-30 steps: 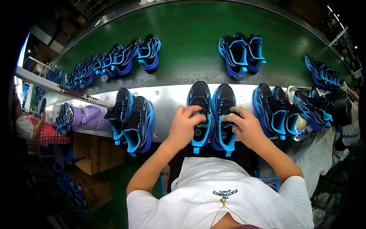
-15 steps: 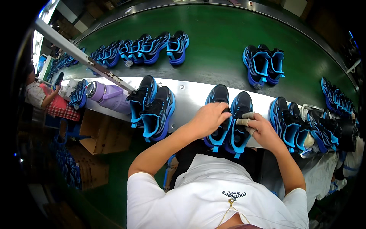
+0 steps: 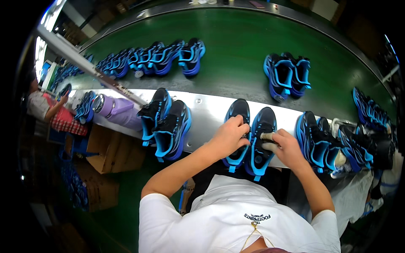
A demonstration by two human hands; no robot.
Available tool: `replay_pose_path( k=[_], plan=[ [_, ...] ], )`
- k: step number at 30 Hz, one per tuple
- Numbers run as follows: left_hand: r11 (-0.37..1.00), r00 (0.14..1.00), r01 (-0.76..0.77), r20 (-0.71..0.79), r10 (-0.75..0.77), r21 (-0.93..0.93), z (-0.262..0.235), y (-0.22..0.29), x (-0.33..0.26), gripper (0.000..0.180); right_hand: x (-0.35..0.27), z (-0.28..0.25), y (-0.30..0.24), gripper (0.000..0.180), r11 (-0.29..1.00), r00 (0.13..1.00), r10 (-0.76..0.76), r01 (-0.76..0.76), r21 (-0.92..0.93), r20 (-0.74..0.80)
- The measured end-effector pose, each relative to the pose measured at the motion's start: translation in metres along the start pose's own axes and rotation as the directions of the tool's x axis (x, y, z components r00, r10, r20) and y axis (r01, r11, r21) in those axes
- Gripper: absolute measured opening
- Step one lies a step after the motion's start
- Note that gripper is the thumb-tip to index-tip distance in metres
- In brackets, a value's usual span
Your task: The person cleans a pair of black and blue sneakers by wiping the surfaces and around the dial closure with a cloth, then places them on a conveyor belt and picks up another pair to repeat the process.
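Two black-and-blue sneakers stand side by side before me, toes pointing away. Over the left sneaker [image 3: 238, 110] lies my left hand [image 3: 231, 135], its fingers bent and closed at the lacing, hiding much of the upper. My right hand [image 3: 287, 146] reaches from the right to the right sneaker [image 3: 265, 122]. Its thumb and forefinger, wearing pale finger covers, are closed at the tongue and laces. Whether a lace is pinched in either hand is too small to see. The open collars and blue heel tabs face me.
The sneakers stand on a metal ledge [image 3: 202, 114] along a green conveyor belt [image 3: 236, 50]. Another pair [image 3: 173, 130] and a purple bottle [image 3: 120, 110] are left; more sneakers [image 3: 314, 141] stand right. Several sneakers sit on the belt. A co-worker [image 3: 48, 107] is far left, above cardboard boxes [image 3: 114, 147].
The view has shifted slightly, so everything sits a little lower and leftward. My right fingers have drawn closer together at the right sneaker's laces. My left hand stays on the left sneaker.
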State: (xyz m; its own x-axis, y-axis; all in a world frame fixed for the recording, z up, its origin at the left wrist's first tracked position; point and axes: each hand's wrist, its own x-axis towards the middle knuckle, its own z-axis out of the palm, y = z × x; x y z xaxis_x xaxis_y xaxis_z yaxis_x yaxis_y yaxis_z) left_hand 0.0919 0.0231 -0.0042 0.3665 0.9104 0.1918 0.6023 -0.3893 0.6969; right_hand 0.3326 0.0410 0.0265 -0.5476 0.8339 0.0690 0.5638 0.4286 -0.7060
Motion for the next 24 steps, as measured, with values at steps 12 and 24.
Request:
replay_pose_path(
  k=[12,24],
  plan=[
    [0.992,0.994,0.106,-0.023,-0.108,-0.076,-0.007,0.003,-0.006,0.035,0.007,-0.020,0.001,0.039,0.995,0.983,0.005,0.014,-0.103,0.183],
    [0.980,0.978,0.142,-0.133,-0.161,-0.142,-0.005,0.008,-0.007,0.036,0.015,-0.004,0.011,0.050,0.966,0.978,-0.167,0.187,-0.177,0.124]
  ],
)
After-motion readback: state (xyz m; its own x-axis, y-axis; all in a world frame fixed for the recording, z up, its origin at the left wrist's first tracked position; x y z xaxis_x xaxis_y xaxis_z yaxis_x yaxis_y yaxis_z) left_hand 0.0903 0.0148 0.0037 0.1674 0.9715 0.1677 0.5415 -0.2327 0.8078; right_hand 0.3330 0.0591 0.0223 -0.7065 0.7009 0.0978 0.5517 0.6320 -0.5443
